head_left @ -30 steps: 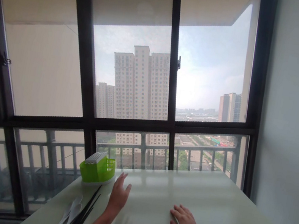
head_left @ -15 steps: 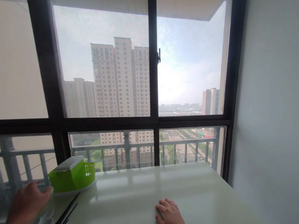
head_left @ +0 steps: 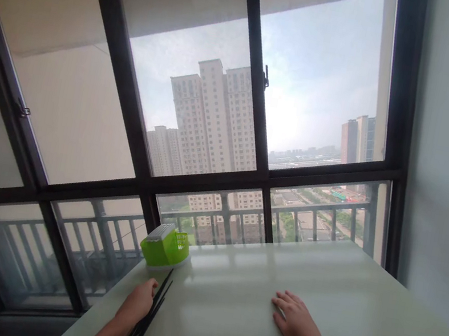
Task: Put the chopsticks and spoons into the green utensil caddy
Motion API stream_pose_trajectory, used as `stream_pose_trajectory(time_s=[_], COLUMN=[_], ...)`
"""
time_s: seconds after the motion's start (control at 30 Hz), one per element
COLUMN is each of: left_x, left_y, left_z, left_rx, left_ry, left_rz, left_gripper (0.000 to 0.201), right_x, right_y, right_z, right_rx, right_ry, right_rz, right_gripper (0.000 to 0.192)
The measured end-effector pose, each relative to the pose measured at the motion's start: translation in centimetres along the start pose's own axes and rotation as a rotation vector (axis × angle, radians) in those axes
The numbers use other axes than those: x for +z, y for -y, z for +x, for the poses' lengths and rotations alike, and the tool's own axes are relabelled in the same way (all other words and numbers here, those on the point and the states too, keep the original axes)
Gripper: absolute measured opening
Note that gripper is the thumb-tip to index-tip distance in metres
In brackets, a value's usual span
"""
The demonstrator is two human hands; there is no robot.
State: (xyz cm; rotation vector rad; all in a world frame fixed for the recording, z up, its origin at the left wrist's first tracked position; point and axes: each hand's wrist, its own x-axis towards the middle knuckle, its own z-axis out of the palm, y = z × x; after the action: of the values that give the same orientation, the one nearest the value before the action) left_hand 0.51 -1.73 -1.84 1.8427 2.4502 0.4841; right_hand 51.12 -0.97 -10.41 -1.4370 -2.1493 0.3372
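Left hand: the left hand (head_left: 138,304) sits at lower centre-left of the frame, at the near-left edge of the table (head_left: 255,289), fingers curled over the black chopsticks (head_left: 150,312). It is in contact with them; whether the fingers close fully around them cannot be told.
Right hand: the right hand (head_left: 296,323) lies palm down at lower right of centre, fingers spread flat on the bare tabletop, holding nothing.
Chopsticks: a dark bundle running from just below the green basket (head_left: 166,247) down toward the bottom edge; the lower ends are partly covered by the hand and cut off near the frame edge. The number of sticks is hard to make out.
Green basket: stands at the far-left corner of the table, just above the left hand, apart from it. A pale ribbed item rests on its top; its nature is unclear.
Cut off: both forearms leave the frame at the bottom.
Writing: no brand or label is legible on any item.
Background: dark-framed window (head_left: 249,178) fills the upper frame; tower blocks beyond are hazy.
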Motion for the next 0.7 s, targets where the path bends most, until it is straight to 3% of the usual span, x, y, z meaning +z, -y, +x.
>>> stream_pose_trajectory(time_s=[0.17,0.37,0.57,0.7], left_x=[-0.7,-0.5,1.7,2.9], left_y=[1.3,2.8,1.7,0.6], left_z=[-0.9,-1.8,-3.0,-3.6], left_rx=[-0.074,-0.013,0.120,0.092], left_ry=[0.058,0.056,0.001,-0.009], left_rz=[-0.047,0.008,0.137,0.258], left_gripper=[0.027,0.028,0.030,0.028], right_x=[0.3,0.2,0.2,0.2], right_y=[-0.2,-0.3,-0.3,-0.2], right_z=[0.1,0.2,0.2,0.2], right_rx=[0.009,-0.007,-0.003,0.003], right_ry=[-0.006,0.000,-0.002,-0.003], right_rz=[0.018,0.005,0.000,0.023], right_gripper=[0.046,0.046,0.047,0.046])
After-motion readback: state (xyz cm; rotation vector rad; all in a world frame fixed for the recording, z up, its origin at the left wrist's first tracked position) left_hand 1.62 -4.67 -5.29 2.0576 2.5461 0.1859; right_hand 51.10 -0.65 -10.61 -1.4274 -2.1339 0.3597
